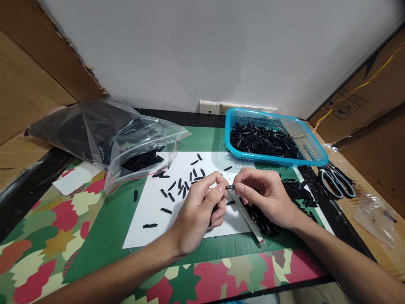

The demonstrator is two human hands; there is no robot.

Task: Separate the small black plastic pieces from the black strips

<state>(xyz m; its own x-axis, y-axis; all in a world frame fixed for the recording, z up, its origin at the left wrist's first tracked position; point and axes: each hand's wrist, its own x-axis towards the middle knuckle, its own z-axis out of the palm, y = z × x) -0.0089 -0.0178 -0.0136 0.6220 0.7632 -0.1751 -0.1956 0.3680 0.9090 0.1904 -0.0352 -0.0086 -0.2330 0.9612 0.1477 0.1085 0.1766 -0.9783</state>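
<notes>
Between the fingertips of both hands is a small black plastic piece point(230, 186), held level above the white paper point(136, 236). My left hand point(202, 207) pinches its left end, its other fingers curled in. With thumb and forefinger my right hand point(264, 194) grips the right end. Loose black pieces of similar shape point(166, 210) lie scattered on the paper, left of and beyond my left hand. Under my right hand are more black pieces point(264, 226) and a narrow pale strip point(249, 219), partly hidden by the hand.
A clear zip bag point(145, 135) of black pieces lies open at the back left. A blue basket point(316, 158) holding many such pieces stands back right. Beside it are scissors point(337, 183), another black pile point(299, 192) and a small plastic bag point(376, 219). Cardboard boxes flank both sides.
</notes>
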